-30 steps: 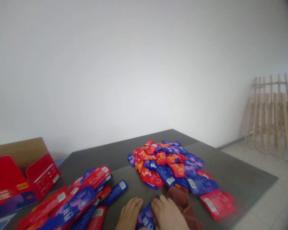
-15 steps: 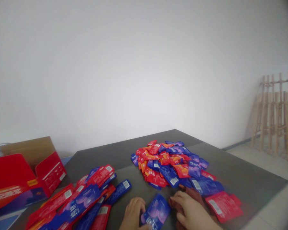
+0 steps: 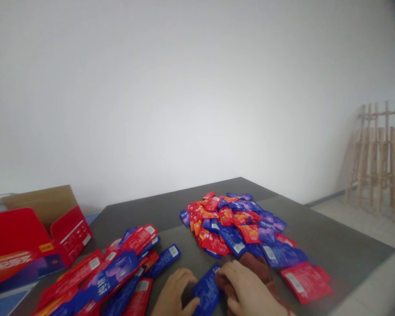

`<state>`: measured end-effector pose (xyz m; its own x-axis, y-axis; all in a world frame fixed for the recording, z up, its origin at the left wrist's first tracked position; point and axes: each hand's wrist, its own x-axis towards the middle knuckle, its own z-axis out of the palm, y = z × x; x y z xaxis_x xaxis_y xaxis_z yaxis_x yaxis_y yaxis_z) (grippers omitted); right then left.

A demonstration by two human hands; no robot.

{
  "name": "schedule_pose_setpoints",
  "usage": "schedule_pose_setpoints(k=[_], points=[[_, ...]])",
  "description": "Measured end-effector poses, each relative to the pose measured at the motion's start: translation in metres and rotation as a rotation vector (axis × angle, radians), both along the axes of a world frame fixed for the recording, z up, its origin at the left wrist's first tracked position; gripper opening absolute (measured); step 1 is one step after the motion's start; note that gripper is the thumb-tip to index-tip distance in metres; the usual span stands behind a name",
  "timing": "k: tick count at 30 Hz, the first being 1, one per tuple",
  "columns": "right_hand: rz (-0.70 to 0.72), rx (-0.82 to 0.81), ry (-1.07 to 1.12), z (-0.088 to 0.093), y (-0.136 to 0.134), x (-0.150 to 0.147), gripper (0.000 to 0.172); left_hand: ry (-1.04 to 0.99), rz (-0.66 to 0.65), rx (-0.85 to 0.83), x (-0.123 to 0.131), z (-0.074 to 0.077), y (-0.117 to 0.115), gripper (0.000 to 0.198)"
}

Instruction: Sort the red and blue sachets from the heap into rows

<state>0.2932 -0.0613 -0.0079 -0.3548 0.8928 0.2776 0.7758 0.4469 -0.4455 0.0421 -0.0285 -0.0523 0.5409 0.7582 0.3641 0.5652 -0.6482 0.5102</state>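
Observation:
A blue sachet (image 3: 206,290) stands tilted between my hands near the table's front edge, its text-covered side showing. My right hand (image 3: 248,287) has its fingers closed on the sachet's right edge. On the other side, my left hand (image 3: 175,290) is curved with thumb and fingers apart; the thumb tip touches the sachet's lower left edge. Something reddish brown (image 3: 256,265), of a kind I cannot make out, shows behind and beneath my right hand. To the left lies a stack of red and blue sachets (image 3: 113,274), overlapping and roughly lined up.
A loose pile of red and blue sachets (image 3: 224,224) covers the table (image 3: 345,245) beyond my hands, with a red sachet (image 3: 304,283) at its right end. An open red printed carton (image 3: 70,237) stands at left. Wooden racks (image 3: 378,158) lean against the wall.
The blue sachet has turned from its picture side to its text side. My right hand has moved left onto its edge, and my left hand has shifted slightly left with its thumb spread.

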Motion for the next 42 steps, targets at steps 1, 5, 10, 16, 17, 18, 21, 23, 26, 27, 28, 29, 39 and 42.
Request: schedule_pose_setpoints(k=[1,5,10,16,17,18,21,23,26,27,28,29,39,42], points=[[0.034,0.015,-0.052,-0.005,0.001,-0.009,0.035,0.027,0.015,-0.007,-0.003,-0.002,0.001,0.034],[0.215,0.136,-0.311,-0.037,0.012,-0.041,0.011,0.195,-0.046,-0.059,-0.012,-0.014,0.007,0.06],[0.297,0.162,-0.312,-0.047,0.016,-0.038,0.004,0.267,-0.094,-0.089,-0.022,-0.033,0.018,0.067],[0.018,0.07,-0.202,-0.016,0.005,-0.015,0.02,0.295,-0.127,-0.074,-0.028,-0.048,0.028,0.07],[0.053,0.068,-0.227,-0.018,0.007,-0.019,0.017,0.298,-0.142,-0.069,-0.028,-0.048,0.028,0.071],[0.113,0.068,-0.262,-0.023,0.009,-0.027,0.014,0.297,-0.151,-0.062,-0.027,-0.047,0.028,0.072],[0.302,0.081,-0.355,-0.041,0.021,-0.058,0.009,0.281,-0.146,-0.042,-0.025,-0.039,0.025,0.072],[0.36,0.093,-0.353,-0.05,0.027,-0.073,0.013,0.277,-0.145,-0.052,-0.024,-0.033,0.024,0.072],[0.386,0.093,-0.327,-0.052,0.029,-0.075,0.015,0.309,-0.178,-0.102,-0.025,-0.03,0.023,0.072],[0.39,0.088,-0.32,-0.05,0.028,-0.07,0.015,0.317,-0.178,-0.108,-0.026,-0.031,0.023,0.072],[0.39,0.082,-0.316,-0.048,0.026,-0.063,0.015,0.324,-0.176,-0.106,-0.026,-0.032,0.024,0.071],[0.386,0.073,-0.314,-0.046,0.025,-0.055,0.014,0.326,-0.172,-0.097,-0.026,-0.034,0.024,0.07],[-0.037,-0.007,-0.264,-0.004,0.023,-0.016,0.017,0.301,-0.106,-0.059,-0.018,-0.033,0.027,0.054],[-0.028,-0.007,-0.292,-0.009,0.016,-0.013,0.023,0.294,-0.065,-0.007,-0.015,-0.029,0.024,0.054]])
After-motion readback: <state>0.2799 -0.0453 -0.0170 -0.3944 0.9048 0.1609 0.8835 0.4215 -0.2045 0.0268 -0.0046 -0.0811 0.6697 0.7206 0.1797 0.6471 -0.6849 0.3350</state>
